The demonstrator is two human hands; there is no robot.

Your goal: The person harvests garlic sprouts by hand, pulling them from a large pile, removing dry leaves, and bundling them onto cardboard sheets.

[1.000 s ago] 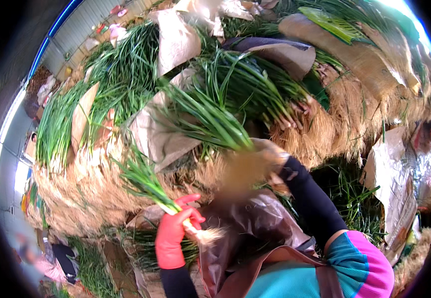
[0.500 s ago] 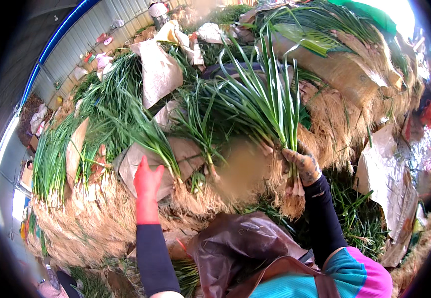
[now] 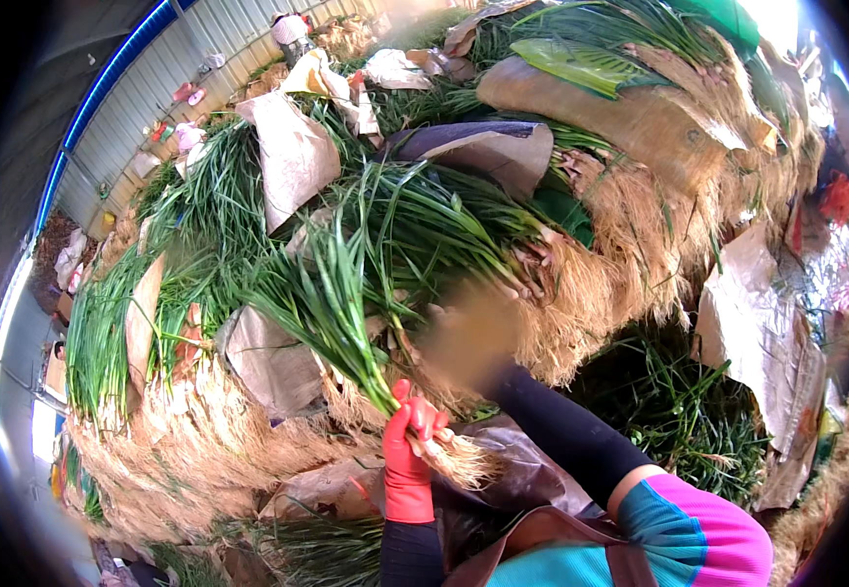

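one scallion bunch (image 3: pixel 364 360) runs through the clenched left hand (image 3: pixel 413 428); right hand (image 3: pixel 481 342) blurred, unreadable.

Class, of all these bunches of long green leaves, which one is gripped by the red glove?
The bunch in the left hand: red fingers wrap its stalks and its pale roots show against the brown apron, while bunches in the heap lie stacked.

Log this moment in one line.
Red-gloved left hand: gripping green-leaved bunch with pale roots | right hand: hidden by brownish blur, grip unclear | nearby: piled green plants with straw-coloured roots
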